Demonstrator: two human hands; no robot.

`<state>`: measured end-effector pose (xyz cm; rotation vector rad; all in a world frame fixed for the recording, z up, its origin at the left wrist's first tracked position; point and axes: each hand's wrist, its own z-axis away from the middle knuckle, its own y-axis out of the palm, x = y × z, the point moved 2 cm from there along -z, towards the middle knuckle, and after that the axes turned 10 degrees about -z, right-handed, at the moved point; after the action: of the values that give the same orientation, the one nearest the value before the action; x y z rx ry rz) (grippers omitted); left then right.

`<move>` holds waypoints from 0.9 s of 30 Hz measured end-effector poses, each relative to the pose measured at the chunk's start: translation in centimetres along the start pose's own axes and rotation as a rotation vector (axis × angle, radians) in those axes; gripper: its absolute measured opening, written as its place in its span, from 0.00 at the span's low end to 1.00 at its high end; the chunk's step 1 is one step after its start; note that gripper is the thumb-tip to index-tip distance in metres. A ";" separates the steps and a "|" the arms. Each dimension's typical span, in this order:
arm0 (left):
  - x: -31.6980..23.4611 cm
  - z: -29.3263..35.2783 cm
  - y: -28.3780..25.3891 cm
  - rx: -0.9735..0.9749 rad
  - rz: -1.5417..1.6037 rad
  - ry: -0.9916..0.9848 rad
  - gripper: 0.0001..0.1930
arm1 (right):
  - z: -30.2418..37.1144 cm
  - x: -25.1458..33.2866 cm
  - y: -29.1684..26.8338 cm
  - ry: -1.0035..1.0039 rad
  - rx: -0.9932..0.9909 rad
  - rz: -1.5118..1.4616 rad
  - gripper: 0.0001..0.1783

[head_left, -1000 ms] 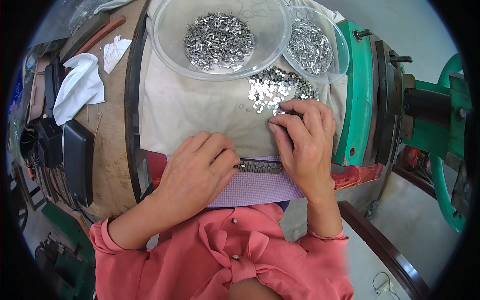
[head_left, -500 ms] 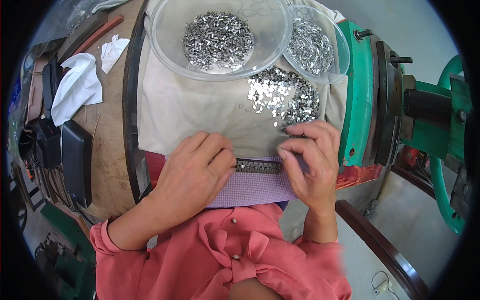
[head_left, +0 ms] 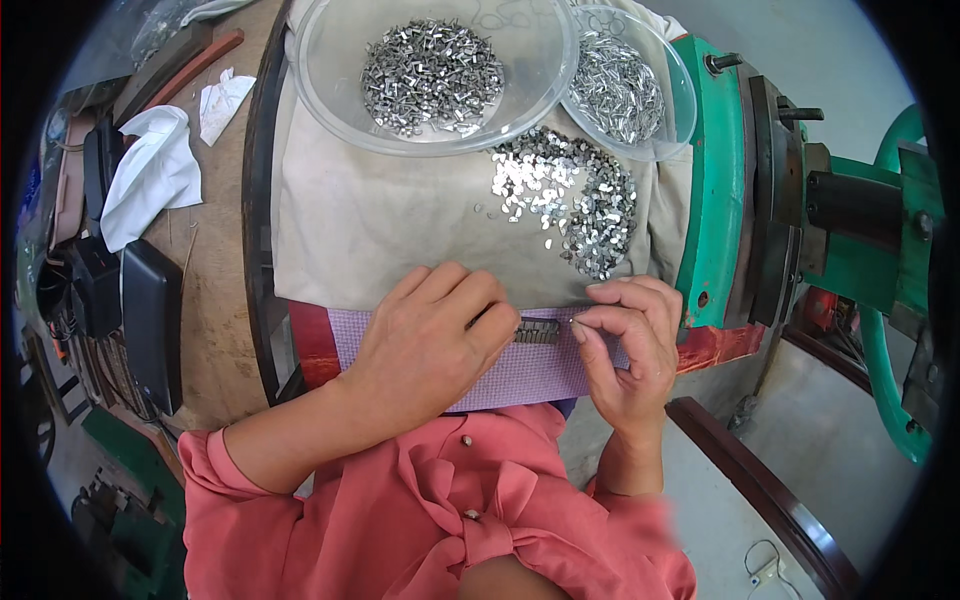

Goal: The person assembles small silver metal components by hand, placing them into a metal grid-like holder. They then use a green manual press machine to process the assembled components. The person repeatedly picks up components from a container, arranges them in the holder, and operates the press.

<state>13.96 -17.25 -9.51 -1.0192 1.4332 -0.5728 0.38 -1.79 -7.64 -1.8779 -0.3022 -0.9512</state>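
Note:
My left hand (head_left: pixel 425 330) lies palm down over a dark, segmented metal strip (head_left: pixel 537 331), its fingers curled and bunched at the strip's middle. The fingers hide the strip's left part, and what they pinch, if anything, is out of sight. Just past the strip's right end, my right hand (head_left: pixel 638 335) pinches a tiny shiny metal piece (head_left: pixel 573 320) between thumb and forefinger. Under the strip is a lilac textured mat (head_left: pixel 520 375). Beyond the right hand, a heap of small flat silver pieces (head_left: pixel 600 210) is spread on beige cloth (head_left: pixel 370 220).
At the back stand a large clear bowl (head_left: pixel 312 95) of short metal pins and a smaller clear bowl (head_left: pixel 688 125) of thin metal pins. A green machine (head_left: pixel 712 200) borders the right side. On the left wooden surface (head_left: pixel 215 300) lie a white cloth (head_left: pixel 150 180) and a black case (head_left: pixel 152 325).
My left hand has slid right along the strip, covering more of it. My right hand has drawn back from the heap's near edge, thumb and forefinger now closed on a tiny piece.

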 end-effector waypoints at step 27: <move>0.1 0.7 -0.3 -0.014 0.052 -0.014 0.12 | -2.0 -0.1 1.1 -0.075 -0.025 0.096 0.12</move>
<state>14.69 -17.29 -9.42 -0.9922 1.4489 -0.5174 -0.04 -3.98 -7.99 -1.9360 -0.2435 -0.8245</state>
